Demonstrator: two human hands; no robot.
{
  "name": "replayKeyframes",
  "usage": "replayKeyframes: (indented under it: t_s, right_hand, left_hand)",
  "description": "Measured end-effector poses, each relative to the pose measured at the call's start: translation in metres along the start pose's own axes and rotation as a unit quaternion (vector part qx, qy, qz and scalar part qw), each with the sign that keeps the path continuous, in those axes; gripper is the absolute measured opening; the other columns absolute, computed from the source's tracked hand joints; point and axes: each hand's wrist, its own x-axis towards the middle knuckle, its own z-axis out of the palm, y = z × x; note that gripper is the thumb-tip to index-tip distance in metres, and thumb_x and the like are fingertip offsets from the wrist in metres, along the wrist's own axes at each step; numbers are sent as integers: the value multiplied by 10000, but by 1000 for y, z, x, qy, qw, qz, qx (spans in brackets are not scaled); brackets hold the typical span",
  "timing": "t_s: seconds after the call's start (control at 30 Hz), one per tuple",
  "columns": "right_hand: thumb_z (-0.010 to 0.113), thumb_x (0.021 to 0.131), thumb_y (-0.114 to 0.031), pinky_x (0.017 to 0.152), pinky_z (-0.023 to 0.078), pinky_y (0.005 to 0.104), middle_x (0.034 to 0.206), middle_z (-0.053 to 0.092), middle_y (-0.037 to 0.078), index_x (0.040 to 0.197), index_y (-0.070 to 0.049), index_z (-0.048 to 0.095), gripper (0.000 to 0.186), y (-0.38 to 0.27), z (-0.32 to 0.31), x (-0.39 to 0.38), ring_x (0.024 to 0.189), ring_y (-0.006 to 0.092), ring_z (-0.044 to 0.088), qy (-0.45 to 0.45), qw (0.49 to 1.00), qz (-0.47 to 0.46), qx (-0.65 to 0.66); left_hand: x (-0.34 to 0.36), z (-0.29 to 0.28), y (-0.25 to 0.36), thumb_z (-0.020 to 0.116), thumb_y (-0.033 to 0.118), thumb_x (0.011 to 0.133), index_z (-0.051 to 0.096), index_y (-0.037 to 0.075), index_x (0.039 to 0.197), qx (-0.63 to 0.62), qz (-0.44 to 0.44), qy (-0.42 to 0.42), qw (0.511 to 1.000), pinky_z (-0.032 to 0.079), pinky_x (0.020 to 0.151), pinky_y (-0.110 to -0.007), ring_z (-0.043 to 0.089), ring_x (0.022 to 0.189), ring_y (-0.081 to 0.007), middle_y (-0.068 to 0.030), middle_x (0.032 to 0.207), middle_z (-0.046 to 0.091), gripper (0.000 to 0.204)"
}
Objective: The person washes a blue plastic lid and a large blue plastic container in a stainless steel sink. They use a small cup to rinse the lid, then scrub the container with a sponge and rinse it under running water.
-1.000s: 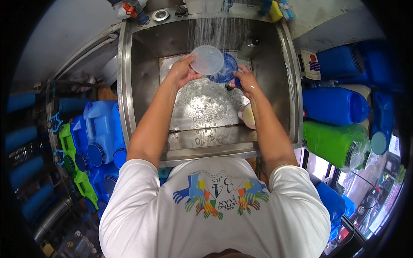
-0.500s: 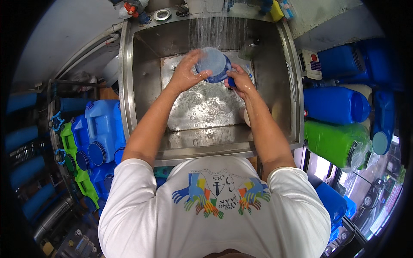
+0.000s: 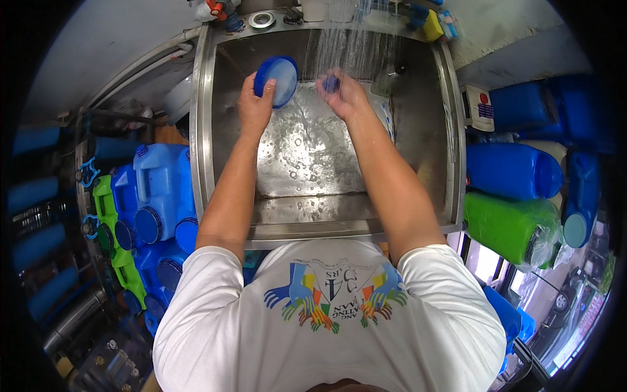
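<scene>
In my left hand (image 3: 255,110) is a wide round blue lid (image 3: 283,80), tilted, its paler inner face turned toward the right. My thumb presses on that face while the fingers go behind the rim. My right hand (image 3: 349,98) is curled around a small blue cap (image 3: 331,83) at the lower edge of the falling water (image 3: 356,46). Both hands are apart, above the floor of a steel sink (image 3: 204,130) that is wet and covered with drops.
Blue containers (image 3: 157,183) and green ones stand left of the sink. On the right lie more blue jugs (image 3: 513,171) and a green jug (image 3: 506,222) under clear plastic. A yellow sponge (image 3: 432,26) sits at the sink's back right corner. An orange-handled valve (image 3: 217,9) is at the back left.
My hands have moved apart. The large lid has gone left with my left hand, out of my right hand's reach. My right hand has moved slightly left and up toward the water with the small cap.
</scene>
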Motion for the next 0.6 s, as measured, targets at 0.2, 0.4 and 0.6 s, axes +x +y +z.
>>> replayKeyframes:
  t_s: [0.2,0.4,0.6]
  right_hand:
    - [500,1030,-179,663,558,337,961,601,131,1202,7,524,254,1,35,0,802,229,610,0,1000,2,3]
    - [482,1003,-87,704,563,327,986,629,128,1294,-4,504,303,-2,39,-23,823,226,622,0,982,-1,-189]
    - [457,960,-49,779,550,360,1030,646,128,1259,-13,530,310,-25,16,-44,894,226,634,15,976,-65,-207]
  left_hand:
    - [3,-14,-21,651,369,966,595,42,1206,-231,-165,-23,959,517,842,-323,651,948,-192,-84,1079,677,410]
    - [-7,-5,-19,569,476,989,544,90,1293,-390,-319,-66,861,548,839,-393,647,1044,-214,-68,1175,649,492]
    - [-18,17,7,444,560,1008,501,94,1374,-479,-393,-136,773,500,978,-474,578,1211,-285,-118,1345,574,596]
